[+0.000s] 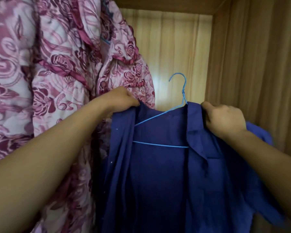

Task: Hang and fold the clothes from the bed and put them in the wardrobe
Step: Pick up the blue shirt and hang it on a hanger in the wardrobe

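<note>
A dark blue shirt [158,174] hangs open-fronted on a light blue wire hanger [160,145], held up inside the wooden wardrobe [252,64]. My left hand [123,97] pinches the shirt's left shoulder edge. My right hand [223,116] grips the right shoulder and collar. The hanger's hook [179,81] points up and is free in the air, touching nothing. The wardrobe's rail is out of view.
A pink and maroon floral quilted garment [60,78] hangs at the left, filling that side and touching the blue shirt. The wardrobe's back panel [178,44] and right wall frame an open space behind and above the hanger.
</note>
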